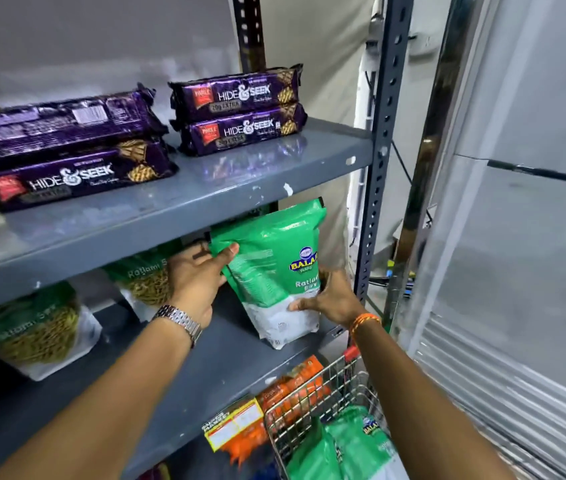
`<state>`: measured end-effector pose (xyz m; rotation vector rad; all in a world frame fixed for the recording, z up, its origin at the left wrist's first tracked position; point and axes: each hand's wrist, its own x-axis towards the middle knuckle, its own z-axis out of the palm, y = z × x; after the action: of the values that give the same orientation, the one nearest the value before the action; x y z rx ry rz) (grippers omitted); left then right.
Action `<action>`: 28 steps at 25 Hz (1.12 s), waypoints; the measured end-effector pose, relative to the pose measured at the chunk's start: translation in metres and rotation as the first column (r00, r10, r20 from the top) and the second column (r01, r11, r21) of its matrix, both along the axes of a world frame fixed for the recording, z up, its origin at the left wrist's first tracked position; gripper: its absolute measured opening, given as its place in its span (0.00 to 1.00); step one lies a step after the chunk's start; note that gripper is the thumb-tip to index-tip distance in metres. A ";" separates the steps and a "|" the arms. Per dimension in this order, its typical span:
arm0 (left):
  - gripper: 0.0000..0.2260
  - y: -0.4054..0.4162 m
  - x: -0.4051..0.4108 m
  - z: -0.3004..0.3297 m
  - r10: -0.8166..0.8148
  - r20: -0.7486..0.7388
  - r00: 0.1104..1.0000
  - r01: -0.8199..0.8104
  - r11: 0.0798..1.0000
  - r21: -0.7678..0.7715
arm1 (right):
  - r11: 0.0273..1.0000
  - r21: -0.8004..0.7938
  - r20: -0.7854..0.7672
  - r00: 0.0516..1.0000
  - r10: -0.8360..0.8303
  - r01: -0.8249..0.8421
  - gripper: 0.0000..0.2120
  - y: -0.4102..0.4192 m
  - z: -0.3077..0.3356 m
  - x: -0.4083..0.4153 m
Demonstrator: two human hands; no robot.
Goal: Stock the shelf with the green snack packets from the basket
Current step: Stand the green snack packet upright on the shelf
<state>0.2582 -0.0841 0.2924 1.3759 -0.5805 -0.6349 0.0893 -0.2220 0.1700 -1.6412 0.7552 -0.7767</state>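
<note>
Grey metal shelf (184, 372) carries your upright green foil snack packet (274, 268), steadied by both hands: left hand (195, 278) pinching its top corner, right hand (333, 299) gripping its base. Push it back level beside the neighbouring green packets (146, 278) before returning to the wire basket (323, 403).

Purple biscuit packs (240, 112) stacked above

On the middle shelf (184, 368), you have bare room in front of and between the green packets. The upper shelf's edge (157, 233) hangs low over that opening. The upright green packet (274, 268) and both hands fill its right end, hard against the slotted post (375, 188). Below, the wire basket (326, 393) crowds the shelf's right front corner.
</note>
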 end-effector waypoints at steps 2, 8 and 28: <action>0.07 -0.010 0.004 -0.006 -0.009 -0.012 1.000 0.009 1.000 -0.001 | 1.000 -0.009 -0.009 1.000 0.012 -0.012 0.30 -0.005 -0.008 0.002; 0.28 0.004 -0.023 -0.075 -0.173 -0.203 0.964 0.206 0.966 0.157 | 0.988 0.064 -0.100 0.985 0.144 -0.138 0.43 -0.013 -0.024 -0.012; 0.31 -0.016 -0.068 -0.121 -0.187 -0.435 0.881 0.227 0.973 0.041 | 1.000 0.007 -0.065 0.998 0.011 -0.011 0.34 0.006 -0.064 0.011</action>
<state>0.1902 -0.0998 0.1712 1.2125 -0.3450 -1.1181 0.1005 -0.2165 0.1063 -1.6696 0.7933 -0.7147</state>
